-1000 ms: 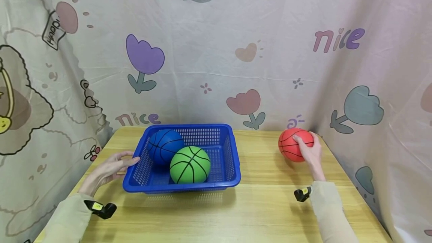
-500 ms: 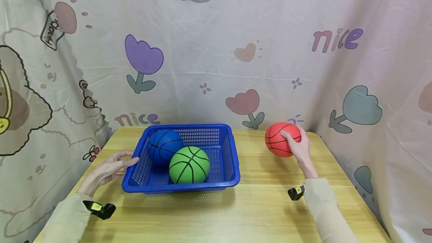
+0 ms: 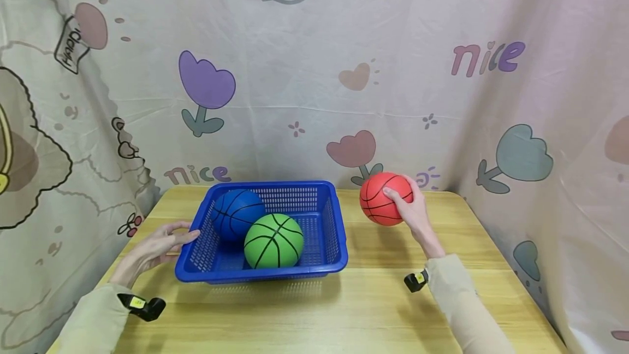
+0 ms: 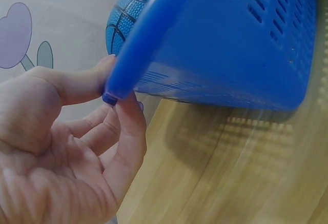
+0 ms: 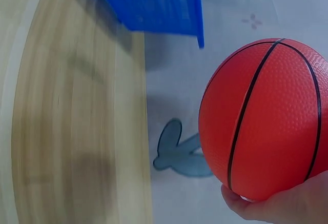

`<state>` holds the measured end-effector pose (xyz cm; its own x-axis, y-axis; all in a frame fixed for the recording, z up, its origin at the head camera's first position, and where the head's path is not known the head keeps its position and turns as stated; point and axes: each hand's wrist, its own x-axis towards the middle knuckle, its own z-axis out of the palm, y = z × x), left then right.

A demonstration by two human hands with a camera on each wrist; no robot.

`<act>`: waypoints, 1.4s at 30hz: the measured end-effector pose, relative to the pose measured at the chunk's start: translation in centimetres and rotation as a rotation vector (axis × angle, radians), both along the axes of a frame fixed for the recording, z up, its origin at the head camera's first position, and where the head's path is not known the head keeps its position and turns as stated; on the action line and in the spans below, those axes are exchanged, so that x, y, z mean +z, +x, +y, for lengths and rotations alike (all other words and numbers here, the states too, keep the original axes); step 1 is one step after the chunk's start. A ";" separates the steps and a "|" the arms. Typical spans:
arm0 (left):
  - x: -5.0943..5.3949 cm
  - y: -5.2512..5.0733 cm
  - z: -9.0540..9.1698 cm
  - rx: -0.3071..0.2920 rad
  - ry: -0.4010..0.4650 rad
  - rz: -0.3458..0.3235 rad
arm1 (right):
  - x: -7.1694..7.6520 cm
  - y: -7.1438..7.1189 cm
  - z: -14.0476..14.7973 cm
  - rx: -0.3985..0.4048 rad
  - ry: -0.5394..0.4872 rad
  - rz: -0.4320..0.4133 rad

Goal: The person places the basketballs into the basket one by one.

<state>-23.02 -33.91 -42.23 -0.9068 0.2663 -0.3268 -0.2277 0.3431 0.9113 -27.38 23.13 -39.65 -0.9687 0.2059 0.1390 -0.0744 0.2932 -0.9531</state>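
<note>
A blue plastic basket [image 3: 318, 273] sits on the table, holding a blue basketball [image 3: 236, 213] at its back left and a green basketball [image 3: 273, 242] nearer its front. My left hand [image 3: 156, 247] pinches the basket's left rim between thumb and fingers, as the left wrist view shows up close at the rim [image 4: 146, 39]. To the right of the basket, my right hand [image 3: 414, 209] grips a red basketball [image 3: 380, 199] from its right side, holding it above the table. In the right wrist view the red basketball [image 5: 266, 116] hides most of the fingers.
The wooden table [image 3: 383, 310] carries the basket and ends at a patterned curtain [image 3: 295, 97] hanging behind and along both sides. A small black camera [image 3: 141, 306] is strapped on the left wrist, another camera [image 3: 415, 281] on the right.
My right hand has carried the red basketball leftward and upward, closer to the basket. The left hand keeps its hold on the rim, and the basket stays in place.
</note>
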 end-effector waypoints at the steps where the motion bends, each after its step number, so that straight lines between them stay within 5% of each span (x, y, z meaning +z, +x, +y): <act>1: 0.0 0.0 0.0 -0.003 -0.002 0.001 | 0.1 0.0 -0.3 0.009 0.000 0.000; 20: 0.1 -0.1 0.0 -0.005 0.008 -0.007 | 1.6 -0.5 -5.6 0.190 0.021 0.124; 42: 0.1 -0.2 -0.1 0.014 -0.067 -0.014 | 2.4 -2.8 -9.8 0.398 0.003 0.101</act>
